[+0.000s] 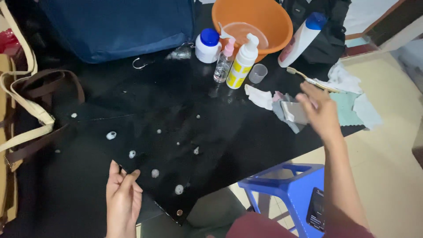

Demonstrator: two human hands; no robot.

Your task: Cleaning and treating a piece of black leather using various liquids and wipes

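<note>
1. Our left hand [123, 198] sits at the near edge of the black worktop [246, 136], fingers pinching the edge of a flat black fabric piece [145, 145] that's spread across the middle and dotted with little white foam blobs [155, 173].
2. Our right hand [320, 112] is out on the right, open with fingers spread and a bit blurry, hovering right at a grey folded cloth [291, 113]. We can't tell whether it's actually touching it.
3. Just beyond that hand there's a wooden-handled toothbrush [310, 80] plus a heap of white and pale green rags [352, 101].
4. At the far side, left to right: a white jar with a blue lid [207, 45], a small clear spray bottle with a pink top [224, 61], a white-and-yellow foam pump bottle [242, 64], a small clear plastic cup [257, 73], and a white bottle with a blue cap [302, 39] leaning against an orange plastic basin [251, 22].
5. A blue plastic stool [286, 187] stands on the floor, near right, under our right arm.
6. A big navy bag [119, 26] is far left, and brown and cream straps [31, 105] lie on the left edge.
</note>
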